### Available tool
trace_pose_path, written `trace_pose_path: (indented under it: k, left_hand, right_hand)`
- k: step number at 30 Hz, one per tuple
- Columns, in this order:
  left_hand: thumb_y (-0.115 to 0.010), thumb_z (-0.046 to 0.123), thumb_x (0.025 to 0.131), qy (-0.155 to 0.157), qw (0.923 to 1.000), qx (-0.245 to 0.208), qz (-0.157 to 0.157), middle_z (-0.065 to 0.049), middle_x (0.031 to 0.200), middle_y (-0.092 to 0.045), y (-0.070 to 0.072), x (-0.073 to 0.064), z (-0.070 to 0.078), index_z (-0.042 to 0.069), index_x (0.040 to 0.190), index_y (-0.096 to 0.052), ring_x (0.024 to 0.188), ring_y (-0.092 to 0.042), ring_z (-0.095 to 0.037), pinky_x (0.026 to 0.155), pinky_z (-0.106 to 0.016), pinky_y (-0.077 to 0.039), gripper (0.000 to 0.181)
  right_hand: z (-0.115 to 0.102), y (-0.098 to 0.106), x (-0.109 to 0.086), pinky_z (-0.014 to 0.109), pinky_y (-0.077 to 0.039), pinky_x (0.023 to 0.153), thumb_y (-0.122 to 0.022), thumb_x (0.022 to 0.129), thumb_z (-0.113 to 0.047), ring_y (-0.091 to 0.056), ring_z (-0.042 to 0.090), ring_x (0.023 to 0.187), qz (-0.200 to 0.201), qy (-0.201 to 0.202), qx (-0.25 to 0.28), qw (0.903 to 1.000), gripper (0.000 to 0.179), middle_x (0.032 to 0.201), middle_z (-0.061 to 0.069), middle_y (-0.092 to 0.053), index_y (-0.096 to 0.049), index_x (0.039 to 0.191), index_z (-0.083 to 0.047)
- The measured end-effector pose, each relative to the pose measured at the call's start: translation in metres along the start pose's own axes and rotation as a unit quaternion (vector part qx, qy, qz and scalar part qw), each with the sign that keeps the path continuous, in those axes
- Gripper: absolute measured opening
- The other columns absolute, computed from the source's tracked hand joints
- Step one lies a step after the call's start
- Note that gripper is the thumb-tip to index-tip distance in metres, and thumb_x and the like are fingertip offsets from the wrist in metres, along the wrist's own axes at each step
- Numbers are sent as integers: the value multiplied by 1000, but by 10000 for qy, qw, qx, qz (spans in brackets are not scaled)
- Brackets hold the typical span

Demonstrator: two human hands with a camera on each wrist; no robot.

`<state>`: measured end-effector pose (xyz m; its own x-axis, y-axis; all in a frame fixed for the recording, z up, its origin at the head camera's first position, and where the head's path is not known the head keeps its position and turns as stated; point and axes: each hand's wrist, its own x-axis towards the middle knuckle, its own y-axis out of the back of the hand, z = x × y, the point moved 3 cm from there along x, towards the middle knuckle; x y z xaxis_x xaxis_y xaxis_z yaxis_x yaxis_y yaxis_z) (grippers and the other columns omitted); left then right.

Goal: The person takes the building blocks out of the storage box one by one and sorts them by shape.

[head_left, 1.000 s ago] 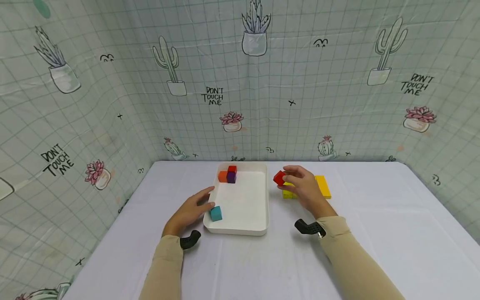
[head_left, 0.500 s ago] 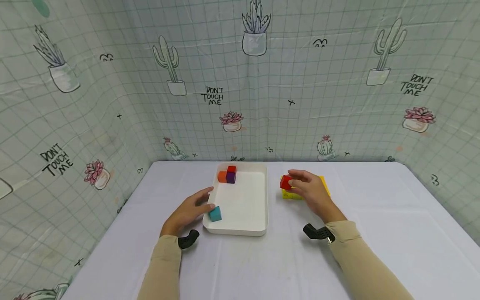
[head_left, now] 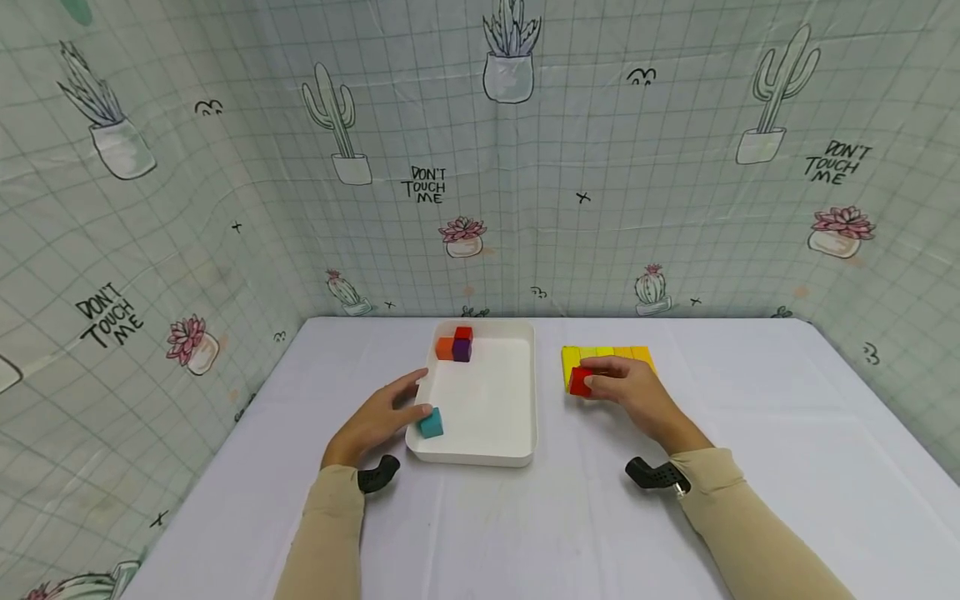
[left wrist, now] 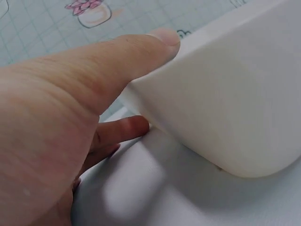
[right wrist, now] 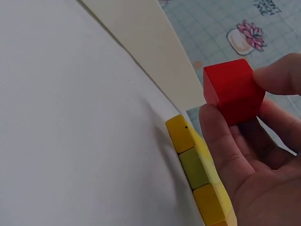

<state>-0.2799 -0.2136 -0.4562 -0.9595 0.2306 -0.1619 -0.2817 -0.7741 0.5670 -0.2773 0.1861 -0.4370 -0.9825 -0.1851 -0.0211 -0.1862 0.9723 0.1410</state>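
Note:
My right hand [head_left: 637, 396] pinches a red cube [head_left: 579, 382] between thumb and fingers. In the right wrist view the cube [right wrist: 233, 89] is held up beside a row of yellow blocks [right wrist: 180, 134], one of them greener. From the head, the cube overlaps the row's near left corner. Along the left side of a white tray [head_left: 491, 392] lies my left hand [head_left: 375, 425]. Its thumb [left wrist: 146, 52] rests at the rim, and a fingertip meets the outer wall [left wrist: 225, 103] lower down. A teal cube [head_left: 431, 423] sits inside the tray close to that thumb.
In the tray's far left corner, an orange cube [head_left: 445, 348], a purple cube [head_left: 462, 350] and another red cube [head_left: 464, 332] stand together. A patterned cloth [head_left: 510, 183] hangs behind the white table [head_left: 480, 533]. Each wrist carries a black band-like device.
The right hand has moved right and nearer the body with the red cube, uncovering more of the yellow row. My left hand has stayed at the tray.

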Motion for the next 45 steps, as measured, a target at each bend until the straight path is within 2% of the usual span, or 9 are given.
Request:
trace_pose_path:
  k: [4,12,20,23,27,33,38,41,45]
  left_hand:
    - [-71,51,89,-4,10000,51,-4,-13,152,-45,0,0,-1,33,156,-38,144,-33,-37,115,-65,-20,76]
    - [-71,50,90,-100,9999,82,45,-10,138,-52,-1,0,0,31,155,-40,131,-42,-33,115,-63,-26,75]
    - [-73,47,89,-115,9999,-66,103,-9,132,-53,1,1,1,30,154,-43,120,-45,-29,111,-56,-35,73]
    - [-73,46,89,-115,9998,-112,110,-9,130,-52,1,1,1,29,153,-43,118,-45,-28,106,-51,-38,73]
    - [-73,44,90,-130,9997,-160,86,-10,123,-50,1,1,1,27,154,-43,114,-45,-26,91,-43,-39,73]
    - [-74,45,90,-115,9997,-198,91,-11,137,-51,1,1,0,27,154,-43,115,-45,-27,87,-41,-38,73]
    - [-74,44,90,-107,9996,-244,83,-14,149,-46,1,0,0,27,154,-43,120,-44,-29,96,-44,-38,73]
    - [-73,44,90,-82,9996,-261,78,-15,151,-44,1,0,1,28,154,-43,121,-44,-29,103,-47,-38,73]
    - [-74,43,90,-75,9995,-307,69,-15,152,-43,1,0,1,27,154,-43,121,-44,-29,106,-49,-37,72]
  right_hand:
    - [5,2,-3,24,-54,88,-65,96,-14,-61,29,110,-27,-163,-389,9991,40,134,22,-54,-60,133,1]
    - [8,2,-6,26,-51,91,-66,94,-15,-52,33,119,-69,-115,-1007,9948,39,135,19,-57,-63,131,-3]
    - [9,0,-6,28,-53,88,-68,93,-17,-55,33,116,-200,-162,-1351,9905,38,130,16,-62,-64,129,-6]
    - [10,-1,-5,28,-53,86,-69,94,-18,-57,32,113,-231,-138,-1486,9885,37,128,16,-64,-64,129,-6]
    - [10,-2,-6,31,-53,88,-69,94,-18,-58,31,112,-221,-134,-1608,9867,36,126,14,-65,-65,128,-6]
    - [12,-2,-4,38,-53,93,-70,94,-20,-56,31,115,-214,-162,-1711,9849,36,126,12,-65,-65,128,-8]
    - [13,-1,-4,39,-53,93,-70,94,-20,-57,30,113,-219,-167,-1793,9834,36,124,11,-65,-65,127,-7]
    - [14,1,-5,41,-52,94,-70,93,-20,-58,29,113,-223,-184,-1848,9824,36,123,10,-66,-65,127,-7]
    - [14,1,-4,44,-51,97,-70,94,-19,-58,28,114,-294,-180,-1856,9820,36,124,9,-66,-65,127,-8]
